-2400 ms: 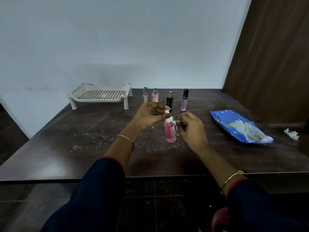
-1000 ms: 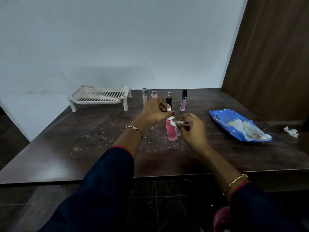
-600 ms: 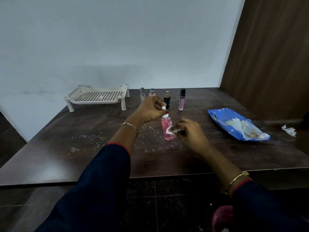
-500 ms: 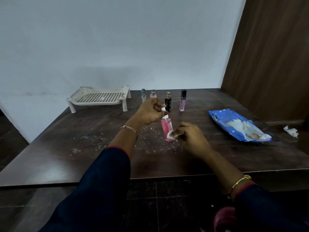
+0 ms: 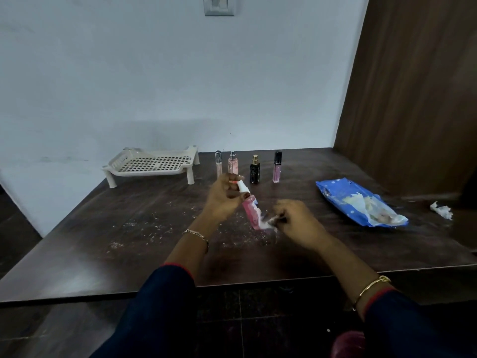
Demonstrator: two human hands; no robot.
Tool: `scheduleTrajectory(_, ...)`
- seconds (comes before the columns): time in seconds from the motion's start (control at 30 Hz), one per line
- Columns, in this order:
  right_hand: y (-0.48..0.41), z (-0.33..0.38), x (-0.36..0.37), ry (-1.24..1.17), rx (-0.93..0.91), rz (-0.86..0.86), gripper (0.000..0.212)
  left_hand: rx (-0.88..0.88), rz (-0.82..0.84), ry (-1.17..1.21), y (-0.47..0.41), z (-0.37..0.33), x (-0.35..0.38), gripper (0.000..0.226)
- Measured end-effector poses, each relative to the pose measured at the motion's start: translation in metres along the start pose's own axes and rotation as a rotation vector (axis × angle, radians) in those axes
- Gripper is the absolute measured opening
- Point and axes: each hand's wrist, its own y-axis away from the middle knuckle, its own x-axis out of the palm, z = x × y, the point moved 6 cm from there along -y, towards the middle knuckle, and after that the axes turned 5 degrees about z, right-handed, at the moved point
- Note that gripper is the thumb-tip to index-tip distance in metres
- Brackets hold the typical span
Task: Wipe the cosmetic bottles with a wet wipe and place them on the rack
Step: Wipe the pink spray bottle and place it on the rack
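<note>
Bottle (image 5: 249, 212) aslant, cap (image 5: 242, 187) in left grip (image 5: 224, 200); wet wipe (image 5: 265, 224) in right grip (image 5: 296, 223) at its base.

I sit in a plain room: bare pale wall (image 5: 154, 73), switch plate (image 5: 219, 5), dark wooden table (image 5: 129, 241), brown wood panel (image 5: 413, 99).

A pale bluish-white wall (image 5: 154, 73) backs the dark wooden counter (image 5: 103, 241), with a grey switch plate (image 5: 219, 5) high up. A brown wood-grain panel (image 5: 413, 86) stands on the right. The floor (image 5: 258, 332) is dark tile. The light is dim.
</note>
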Motion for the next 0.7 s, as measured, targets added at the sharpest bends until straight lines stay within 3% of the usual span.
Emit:
scheduleTrajectory(0.1, 0.000, -0.006, -0.023, -0.278, 0.107, -0.206, 0.016, -0.018, 0.063, 0.170, 0.010, 0.004, 0.003, 0.039)
scheduleTrajectory(0.2, -0.007, 0.004, -0.033, -0.438, 0.097, -0.231, 0.020, -0.036, 0.151, 0.302, 0.015, 0.009, 0.011, 0.040)
scheduleTrajectory(0.43, -0.012, 0.026, -0.019, -0.229, -0.019, -0.067, 0.025, -0.029, 0.150, 0.424, 0.020, 0.019, 0.009, 0.037)
scheduleTrajectory(0.53, -0.001, 0.027, -0.013, -0.144, -0.047, -0.079, 0.025, -0.024, 0.107, 0.508, 0.020, 0.020, -0.001, 0.038)
scheduleTrajectory(0.7, 0.009, 0.015, -0.014, -0.243, -0.013, -0.168, 0.030, -0.008, 0.153, 0.476, 0.023, 0.013, -0.002, 0.038)
